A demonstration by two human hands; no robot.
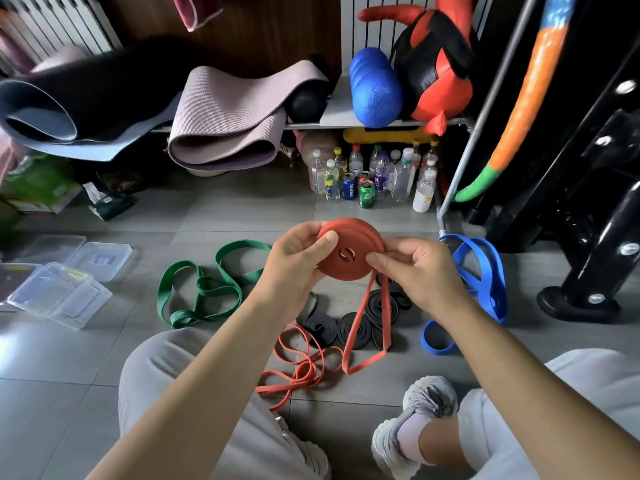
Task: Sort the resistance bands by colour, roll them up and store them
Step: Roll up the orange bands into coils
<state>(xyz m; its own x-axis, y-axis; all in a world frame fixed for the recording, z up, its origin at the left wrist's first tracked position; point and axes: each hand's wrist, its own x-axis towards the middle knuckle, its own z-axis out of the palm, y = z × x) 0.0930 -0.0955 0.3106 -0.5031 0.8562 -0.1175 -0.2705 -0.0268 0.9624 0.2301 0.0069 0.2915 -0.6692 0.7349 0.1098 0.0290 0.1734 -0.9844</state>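
Head: left hand (294,268), right hand (422,271) hold roll (356,237) (raised).

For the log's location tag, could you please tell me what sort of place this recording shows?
Probably a gym's storage corner: rolled yoga mats and a blue foam roller on a shelf, resistance bands on the tiled floor.

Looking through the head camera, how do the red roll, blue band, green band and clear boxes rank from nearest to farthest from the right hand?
1. red roll, pinched by the right hand itself.
2. blue band, lying just to its right.
3. green band, lying across on the left.
4. clear boxes, at the far left edge.
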